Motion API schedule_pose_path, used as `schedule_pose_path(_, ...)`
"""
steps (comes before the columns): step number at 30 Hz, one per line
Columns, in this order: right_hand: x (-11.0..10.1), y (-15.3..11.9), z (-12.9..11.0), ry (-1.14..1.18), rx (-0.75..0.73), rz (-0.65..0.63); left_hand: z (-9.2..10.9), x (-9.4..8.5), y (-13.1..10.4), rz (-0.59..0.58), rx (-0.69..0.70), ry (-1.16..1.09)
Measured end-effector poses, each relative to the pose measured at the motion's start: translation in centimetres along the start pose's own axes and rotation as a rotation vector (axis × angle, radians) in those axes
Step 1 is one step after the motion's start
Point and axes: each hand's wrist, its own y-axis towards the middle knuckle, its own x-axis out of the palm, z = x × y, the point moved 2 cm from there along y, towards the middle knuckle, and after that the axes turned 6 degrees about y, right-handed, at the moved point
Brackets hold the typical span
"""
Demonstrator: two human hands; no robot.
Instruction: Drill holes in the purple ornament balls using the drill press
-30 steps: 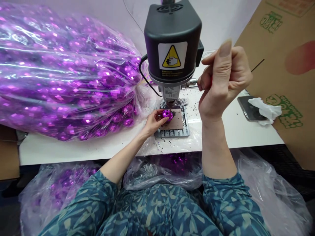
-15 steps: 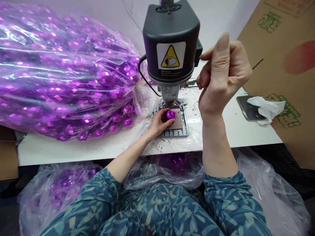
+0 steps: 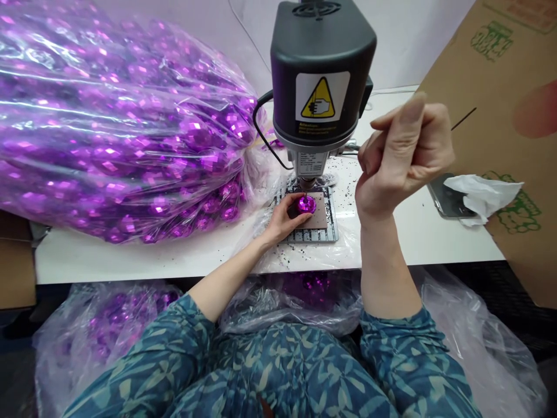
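Purple ball near bag of balls

Wkshop, drill press, lg ball bag

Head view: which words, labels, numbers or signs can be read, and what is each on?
"Attention", apparently: sticker on the machine; smaller lines below are too blurred to read.
Yellow triangle with a hand pictogram, no words inside: same sticker.
Label lower on the machine: too small to read.
Green lettering and red print on the box: too blurred to read.
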Motion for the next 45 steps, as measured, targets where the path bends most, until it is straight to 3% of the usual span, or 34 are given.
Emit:
schedule_pose_path(19,-1.9,-2.6,2.3,0.193,-0.197,-0.013,0.0,0.2,-0.2,-0.003,0.002,-0.103)
schedule_pose_path(35,-2.6,-3.9,4.5,0.179,-0.347,-0.004,0.1,0.4,-0.3,0.009,-0.031,-0.092)
schedule_pose_path(40,-1.4,-2.1,2.7,0.166,-0.277,0.009,0.2,0.4,0.1,0.009,-0.046,-0.075)
schedule_pose_path(43,0.3,0.8,1.4,0.061,-0.049,0.008,1.3,0.2,-0.4,0.068,-0.031,-0.023)
schedule_pose_path(45,1.2,2.4,0.7,-0.013,0.019,-0.031,2.7,-0.1,-1.9,0.160,0.011,0.067)
